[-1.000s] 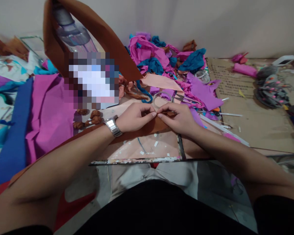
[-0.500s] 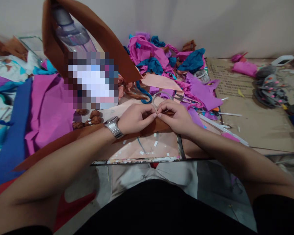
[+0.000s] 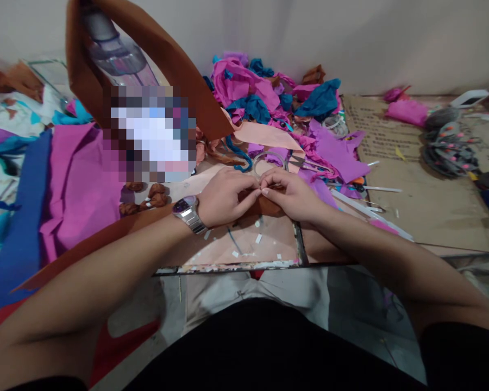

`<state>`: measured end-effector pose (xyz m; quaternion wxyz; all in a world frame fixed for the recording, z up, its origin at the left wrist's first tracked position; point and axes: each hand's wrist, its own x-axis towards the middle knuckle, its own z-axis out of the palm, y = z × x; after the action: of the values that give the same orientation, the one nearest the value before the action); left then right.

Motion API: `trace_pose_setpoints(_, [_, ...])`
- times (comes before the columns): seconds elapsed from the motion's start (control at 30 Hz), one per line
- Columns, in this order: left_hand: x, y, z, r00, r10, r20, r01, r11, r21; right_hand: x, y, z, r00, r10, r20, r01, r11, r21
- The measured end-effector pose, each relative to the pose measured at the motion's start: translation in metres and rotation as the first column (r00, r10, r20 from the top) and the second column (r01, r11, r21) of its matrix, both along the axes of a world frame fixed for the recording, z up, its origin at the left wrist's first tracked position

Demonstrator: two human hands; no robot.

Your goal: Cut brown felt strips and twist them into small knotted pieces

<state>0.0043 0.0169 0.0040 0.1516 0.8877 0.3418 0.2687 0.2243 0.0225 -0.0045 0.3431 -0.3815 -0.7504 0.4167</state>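
Note:
Near the table's front edge, my left hand (image 3: 230, 196) and my right hand (image 3: 291, 194) meet with thumbs and fingertips pinched together. Between them is a brown crepe paper strip (image 3: 271, 206), partly covered by the fingers. More of this brown paper runs out from under my left wrist toward the lower left. Just beyond the fingertips lies a clear ring (image 3: 264, 157), perhaps a roll of tape. Scissors (image 3: 305, 163) rest to the right of it. Several twisted brown paper pieces (image 3: 157, 196) sit left of my left hand.
A wide brown strip (image 3: 163, 43) arches over a clear bottle (image 3: 124, 60) at the back left. Crumpled pink, purple and blue paper (image 3: 264, 98) is heaped by the wall. Folded magenta paper (image 3: 81, 179) lies left. A dark bundle with orange tips (image 3: 448, 146) rests on cardboard (image 3: 440, 212).
My left wrist has turned slightly, so the watch face shows more. The fingertips stay pinched together in nearly the same place. The view has shifted a little.

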Motion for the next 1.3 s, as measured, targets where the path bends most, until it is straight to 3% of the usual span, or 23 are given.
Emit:
trace_pose_setpoints(0.23, [0.0020,-0.0024,0.0042,1.000,0.021,-0.007,-0.022,1.000,-0.019,0.0008,-0.0017,0.0007,0.996,0.021,0.087,-0.024,0.999,0.039])
trace_pose_setpoints(0.43, [-0.0001,-0.0007,0.0021,0.999,0.039,-0.009,-0.039,0.998,-0.047,0.0008,-0.0018,0.0014,1.000,-0.016,0.020,0.016,1.000,0.016])
trace_pose_setpoints(0.87, [0.0009,-0.0015,0.0034,0.999,0.050,-0.008,-0.050,0.998,-0.045,0.0032,0.0001,-0.0029,0.996,-0.004,0.094,-0.018,0.971,0.236])
trace_pose_setpoints(1.03, [0.0018,-0.0034,0.0053,0.999,0.045,0.015,-0.044,0.996,-0.080,0.0013,-0.0011,-0.0016,0.992,0.031,0.119,-0.055,0.978,0.202])
trace_pose_setpoints(1.3, [-0.0056,0.0030,0.0059,0.994,0.088,0.070,-0.074,0.979,-0.188,0.0052,0.0036,-0.0028,0.999,-0.021,0.038,0.017,0.996,0.084])
